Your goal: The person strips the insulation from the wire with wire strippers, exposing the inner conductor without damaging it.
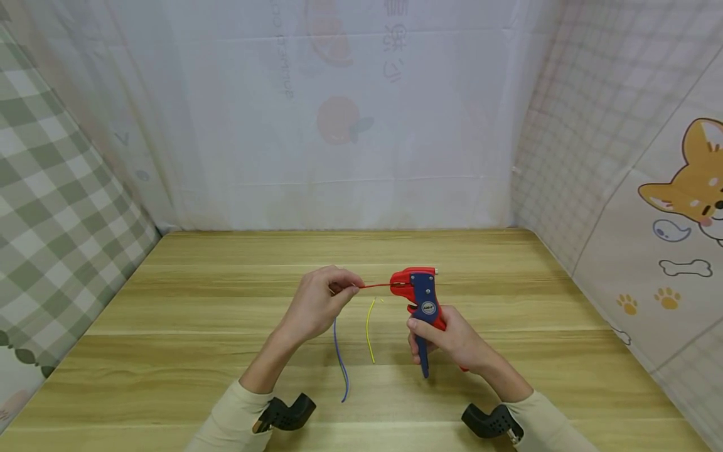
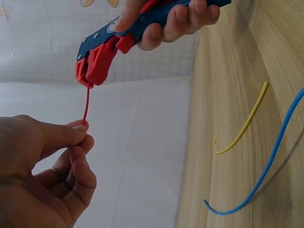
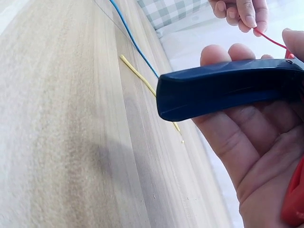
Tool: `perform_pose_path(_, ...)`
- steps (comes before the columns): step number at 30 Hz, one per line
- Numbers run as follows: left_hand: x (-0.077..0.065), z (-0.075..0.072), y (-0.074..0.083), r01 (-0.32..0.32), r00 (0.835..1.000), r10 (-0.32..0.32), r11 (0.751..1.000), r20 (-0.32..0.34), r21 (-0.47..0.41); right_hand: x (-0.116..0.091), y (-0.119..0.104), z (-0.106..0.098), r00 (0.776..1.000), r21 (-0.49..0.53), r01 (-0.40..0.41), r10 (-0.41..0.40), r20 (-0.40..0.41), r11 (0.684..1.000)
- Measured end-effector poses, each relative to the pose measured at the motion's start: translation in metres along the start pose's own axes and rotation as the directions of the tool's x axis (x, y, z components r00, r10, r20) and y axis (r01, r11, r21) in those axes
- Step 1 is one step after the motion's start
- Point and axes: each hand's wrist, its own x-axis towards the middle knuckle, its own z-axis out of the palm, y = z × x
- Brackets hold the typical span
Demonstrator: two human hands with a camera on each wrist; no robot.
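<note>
My left hand pinches a thin red wire between thumb and fingertips, above the table. The wire's far end sits in the red jaws of a wire stripper with a dark blue and red body. My right hand grips the stripper by its handles, thumb across the side and fingers wrapped round the blue handle. A yellow wire lies on the table between the hands, with a small yellow scrap by its end. Nearer the left hand lies a blue wire.
The wooden table meets a white cloth wall at the back. Checked green cloth hangs at the left, and a printed cloth with a cartoon dog stands at the right. Black camera mounts sit on both wrists.
</note>
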Motion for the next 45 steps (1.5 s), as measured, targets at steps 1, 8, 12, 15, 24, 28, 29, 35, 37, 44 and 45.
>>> perform_pose_path(1,-0.0001,0.0,0.0001,0.001,1.0,-0.001,1.0,0.001,0.0,0.0,0.0001,0.0,1.0,-0.001,0.0,0.0,0.0,1.0)
perform_pose_path(8,-0.0006,0.0006,0.0005,-0.002,1.0,0.002,1.0,0.006,0.011,0.0,0.0003,0.0016,1.0,0.002,0.007,-0.007,0.008,1.0)
perform_pose_path(12,-0.0007,0.0012,0.0006,0.0,1.0,0.0,1.0,0.011,0.013,-0.0001,0.0007,0.0022,1.0,0.012,0.014,-0.014,0.014,1.0)
perform_pose_path(15,-0.0007,0.0013,0.0008,0.007,1.0,-0.007,1.0,0.011,0.01,-0.0002,0.0007,0.002,1.0,0.022,0.015,-0.015,0.009,1.0)
perform_pose_path(24,-0.0003,0.001,0.0014,0.009,1.0,-0.009,1.0,0.013,0.007,0.0001,0.0004,0.0012,1.0,0.017,0.008,-0.008,0.006,1.0)
perform_pose_path(28,0.0001,0.0012,0.0015,0.003,1.0,-0.003,1.0,0.013,0.005,0.0002,0.0006,0.0012,1.0,0.011,0.006,-0.006,0.005,1.0)
perform_pose_path(29,0.0002,0.0013,0.0015,0.002,1.0,-0.002,1.0,0.013,0.005,0.0002,0.0008,0.0012,1.0,0.01,0.006,-0.006,0.004,1.0)
perform_pose_path(35,0.0003,0.0017,0.0012,0.01,1.0,-0.01,1.0,0.017,0.003,0.0003,0.0019,0.0008,1.0,0.006,0.012,-0.012,0.001,1.0)
perform_pose_path(37,0.0003,0.0017,0.0013,0.012,1.0,-0.012,1.0,0.02,0.001,0.0003,0.0023,0.0007,1.0,0.005,0.013,-0.013,-0.001,1.0)
perform_pose_path(44,0.001,0.0018,0.002,0.008,1.0,-0.008,1.0,0.03,0.005,0.0003,0.0018,0.001,1.0,-0.005,-0.003,0.003,-0.022,1.0)
perform_pose_path(45,0.0011,0.0019,0.0021,0.008,0.999,-0.008,1.0,0.031,0.005,0.0004,0.0017,0.0011,1.0,-0.004,-0.004,0.004,-0.025,1.0)
